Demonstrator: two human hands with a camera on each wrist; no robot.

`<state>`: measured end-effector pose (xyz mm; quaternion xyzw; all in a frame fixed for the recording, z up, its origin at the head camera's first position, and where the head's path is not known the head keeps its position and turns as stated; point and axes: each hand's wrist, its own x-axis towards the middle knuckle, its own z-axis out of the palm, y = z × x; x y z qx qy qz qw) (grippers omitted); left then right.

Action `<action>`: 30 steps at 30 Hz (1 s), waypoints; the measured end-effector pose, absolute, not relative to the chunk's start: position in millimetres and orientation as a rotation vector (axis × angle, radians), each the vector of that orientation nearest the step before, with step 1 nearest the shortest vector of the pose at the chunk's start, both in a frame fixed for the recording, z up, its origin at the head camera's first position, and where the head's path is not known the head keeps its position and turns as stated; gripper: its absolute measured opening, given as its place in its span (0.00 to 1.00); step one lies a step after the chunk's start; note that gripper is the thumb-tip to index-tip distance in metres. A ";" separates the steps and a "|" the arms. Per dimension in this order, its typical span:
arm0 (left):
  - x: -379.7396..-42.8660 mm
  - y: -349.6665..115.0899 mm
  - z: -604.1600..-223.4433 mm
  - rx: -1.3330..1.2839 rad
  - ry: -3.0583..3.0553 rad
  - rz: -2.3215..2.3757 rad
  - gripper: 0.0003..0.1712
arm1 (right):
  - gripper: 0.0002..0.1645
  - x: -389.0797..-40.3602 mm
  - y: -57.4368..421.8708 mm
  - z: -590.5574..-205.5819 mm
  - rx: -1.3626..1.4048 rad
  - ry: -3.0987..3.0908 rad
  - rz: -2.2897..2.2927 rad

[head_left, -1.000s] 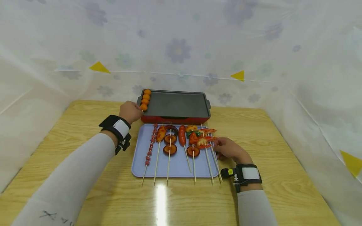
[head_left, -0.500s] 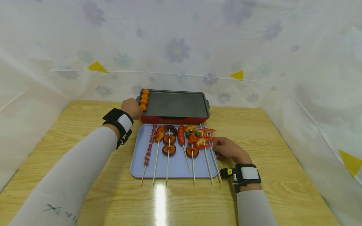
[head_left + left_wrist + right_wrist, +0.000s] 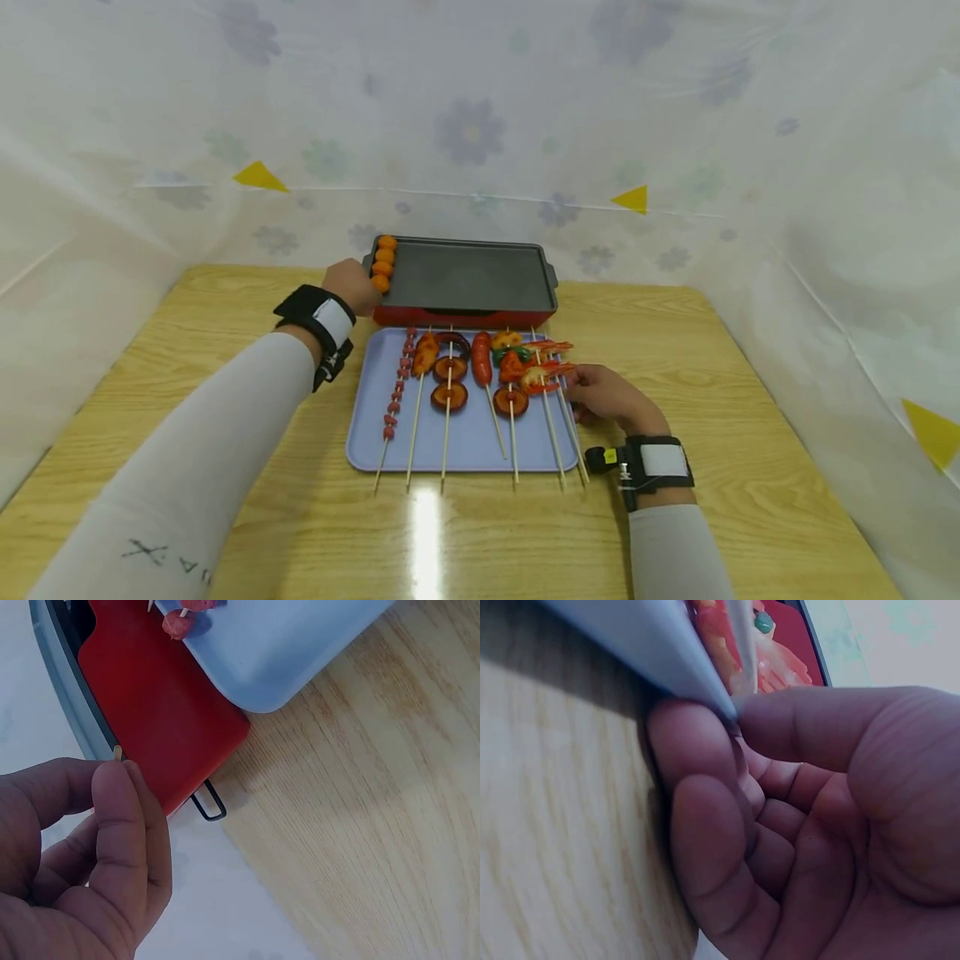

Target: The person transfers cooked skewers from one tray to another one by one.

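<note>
My left hand [image 3: 352,287] is at the front left corner of the grill pan [image 3: 468,275]. It pinches the stick end [image 3: 118,753] of a skewer of orange balls [image 3: 384,257], which lies along the pan's left side. At the right edge of the lavender tray [image 3: 468,446], my right hand [image 3: 603,393] grips the rim between thumb and curled fingers, as the right wrist view shows. On the tray lie several skewers: small pink pieces [image 3: 393,407], a browned piece [image 3: 426,354], mushroom slices [image 3: 448,397], a sausage [image 3: 481,358] and shrimp [image 3: 538,379].
The grill's red base [image 3: 465,318] stands just behind the tray, with a black wire handle [image 3: 210,801] at its side. Stick ends overhang the tray's front edge. Wooden tabletop [image 3: 750,467] spreads around, and a flowered white sheet [image 3: 472,133] hangs behind.
My left hand has shifted slightly right and down at the pan's corner, and the bare stick below the balls is now hidden behind it. The right hand and tray look unchanged.
</note>
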<state>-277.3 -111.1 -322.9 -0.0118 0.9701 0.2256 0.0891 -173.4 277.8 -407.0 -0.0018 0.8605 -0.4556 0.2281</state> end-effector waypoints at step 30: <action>-284.6 -110.9 -322.5 -0.054 2.775 0.663 0.18 | 0.08 -171.2 277.0 -406.5 -0.013 2.372 -1.259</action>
